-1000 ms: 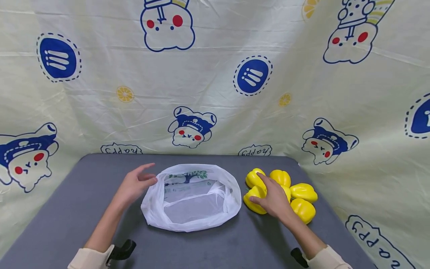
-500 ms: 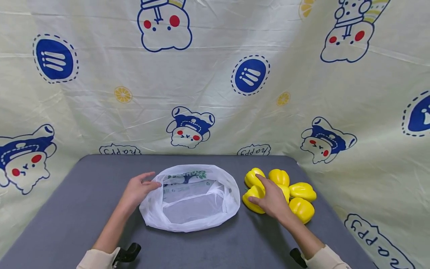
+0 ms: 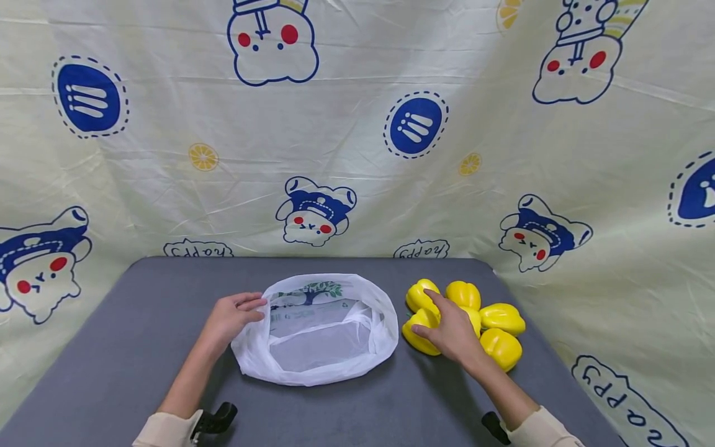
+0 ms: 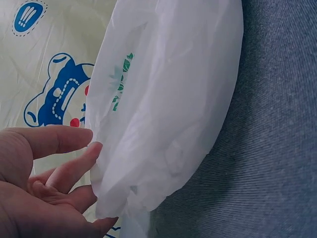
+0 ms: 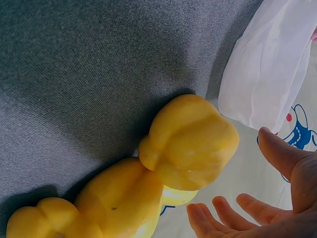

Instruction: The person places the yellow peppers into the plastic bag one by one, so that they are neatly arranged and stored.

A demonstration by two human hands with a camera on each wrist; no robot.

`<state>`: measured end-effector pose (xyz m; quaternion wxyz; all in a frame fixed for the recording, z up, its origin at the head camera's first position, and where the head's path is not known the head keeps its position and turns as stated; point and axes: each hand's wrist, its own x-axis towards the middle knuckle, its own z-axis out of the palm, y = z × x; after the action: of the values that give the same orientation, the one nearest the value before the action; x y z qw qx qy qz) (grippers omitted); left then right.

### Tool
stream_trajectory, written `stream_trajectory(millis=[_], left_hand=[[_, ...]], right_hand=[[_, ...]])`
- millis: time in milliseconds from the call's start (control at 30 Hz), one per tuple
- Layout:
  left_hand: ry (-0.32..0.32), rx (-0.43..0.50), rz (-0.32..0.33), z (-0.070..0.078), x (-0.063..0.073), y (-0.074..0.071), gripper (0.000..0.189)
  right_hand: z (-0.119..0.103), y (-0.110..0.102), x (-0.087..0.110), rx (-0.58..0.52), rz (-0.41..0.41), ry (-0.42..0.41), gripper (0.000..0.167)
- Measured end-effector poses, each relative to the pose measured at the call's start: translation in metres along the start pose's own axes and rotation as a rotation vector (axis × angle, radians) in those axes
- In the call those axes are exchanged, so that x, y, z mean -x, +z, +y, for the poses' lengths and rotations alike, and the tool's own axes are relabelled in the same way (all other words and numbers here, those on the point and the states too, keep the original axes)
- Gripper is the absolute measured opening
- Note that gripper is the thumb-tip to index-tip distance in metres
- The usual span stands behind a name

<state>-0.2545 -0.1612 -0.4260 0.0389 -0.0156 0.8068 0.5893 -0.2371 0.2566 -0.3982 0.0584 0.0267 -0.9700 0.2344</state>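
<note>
A white plastic bag (image 3: 304, 376) with a green tree print stands on the table with its mouth spread wide. My left hand (image 3: 228, 320) is at the bag's left rim; in the left wrist view its thumb and fingertips (image 4: 97, 148) come together on the thin edge. Several yellow bell peppers are bunched to the right of the bag. Over them hovers my right hand (image 3: 455, 329), thumb and fingers spread apart, nearest the front-left pepper (image 3: 416, 338). In the right wrist view a gap shows between that hand (image 5: 277, 208) and the closest pepper (image 5: 193, 144).
The grey table (image 3: 335, 419) ends at a pale printed curtain (image 3: 357, 136) behind it. Two other peppers, a long one (image 3: 503, 318) and a round one (image 3: 501, 349), lie toward the table's right edge. Black straps circle both wrists.
My left hand has moved right and slightly down onto the bag's rim, and its thumb and fingers have come together. My right hand stays over the peppers.
</note>
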Motion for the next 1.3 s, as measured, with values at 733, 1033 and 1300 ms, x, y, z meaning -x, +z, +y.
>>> stream_trajectory(millis=[733, 1033, 1300], left_hand=[[-0.024, -0.004, -0.024, -0.013, -0.001, 0.004, 0.057], [-0.013, -0.008, -0.004, -0.018, -0.002, 0.003, 0.053], [-0.041, -0.012, -0.005, -0.017, -0.003, 0.002, 0.057]], right_hand=[[0.0, 0.0, 0.001, 0.001, 0.031, 0.009, 0.08], [0.001, -0.001, 0.002, -0.002, 0.034, 0.004, 0.077], [0.003, 0.0, 0.003, -0.011, 0.042, -0.001, 0.075]])
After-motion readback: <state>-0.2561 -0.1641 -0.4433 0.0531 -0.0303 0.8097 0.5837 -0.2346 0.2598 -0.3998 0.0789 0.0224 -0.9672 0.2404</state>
